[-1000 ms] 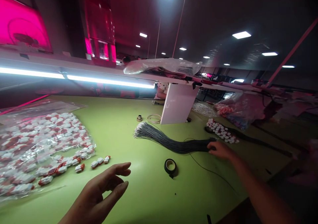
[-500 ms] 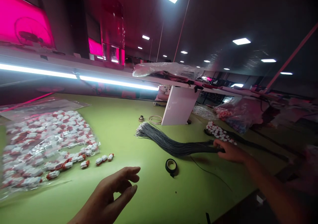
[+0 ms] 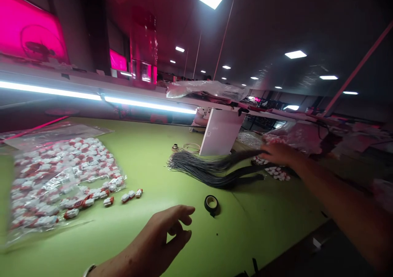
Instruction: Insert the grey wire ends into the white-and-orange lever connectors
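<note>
My right hand [image 3: 278, 153] is closed on the right end of part of a bundle of dark wires [image 3: 211, 174], lifting those strands off the green table. The rest of the bundle lies on the surface, its silvery tips fanned out at the left. Motion blurs the lifted strands. Over the front of the table, my left hand [image 3: 172, 232] hovers with thumb and fingers apart, holding nothing. Just beyond its fingertips lies a roll of black tape [image 3: 211, 204].
A clear bag of red-and-white connectors [image 3: 64, 174] lies at left, with loose connectors [image 3: 131, 196] beside it. More white connectors [image 3: 278, 173] sit under my right hand. A white panel [image 3: 221, 133] stands behind the wires, near a small metal fitting [image 3: 175, 147] and a pale ring [image 3: 191, 147].
My right hand has risen and moved back, pulling some wires up and splitting the bundle. My left hand has shifted right, closer to the tape roll.
</note>
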Demonstrator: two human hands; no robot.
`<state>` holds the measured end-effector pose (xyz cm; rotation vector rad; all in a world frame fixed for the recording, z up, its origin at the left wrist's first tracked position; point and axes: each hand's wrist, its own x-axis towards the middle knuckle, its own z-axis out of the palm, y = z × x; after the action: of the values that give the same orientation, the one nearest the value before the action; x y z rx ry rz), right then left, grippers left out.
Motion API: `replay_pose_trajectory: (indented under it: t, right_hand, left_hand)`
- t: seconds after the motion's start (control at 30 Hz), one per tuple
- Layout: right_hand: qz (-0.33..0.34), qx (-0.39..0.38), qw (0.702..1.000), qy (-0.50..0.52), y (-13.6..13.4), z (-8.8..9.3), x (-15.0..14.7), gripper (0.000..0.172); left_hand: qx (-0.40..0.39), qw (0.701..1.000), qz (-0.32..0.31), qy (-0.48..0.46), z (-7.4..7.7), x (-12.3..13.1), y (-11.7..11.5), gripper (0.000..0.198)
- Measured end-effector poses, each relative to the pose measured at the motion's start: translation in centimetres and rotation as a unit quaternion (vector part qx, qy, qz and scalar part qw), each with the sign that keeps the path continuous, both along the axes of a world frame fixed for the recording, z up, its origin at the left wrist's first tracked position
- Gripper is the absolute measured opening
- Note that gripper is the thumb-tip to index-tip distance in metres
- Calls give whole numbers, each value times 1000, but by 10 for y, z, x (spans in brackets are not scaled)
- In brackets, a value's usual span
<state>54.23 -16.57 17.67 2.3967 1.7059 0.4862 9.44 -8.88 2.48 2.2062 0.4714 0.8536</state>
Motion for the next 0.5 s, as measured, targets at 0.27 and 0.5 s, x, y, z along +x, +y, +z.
replay_pose_trajectory:
  t: [0.27,0.5]
  right_hand:
    - [-43,-108,960,255,-2,-22,1,25]
    - [-63,-57,892,445,-21,-12,-27,12]
  left_hand:
    - [-64,996,-45,45,24,32,7,34]
    - [-129,975,-165,-69,61,156,3,53]
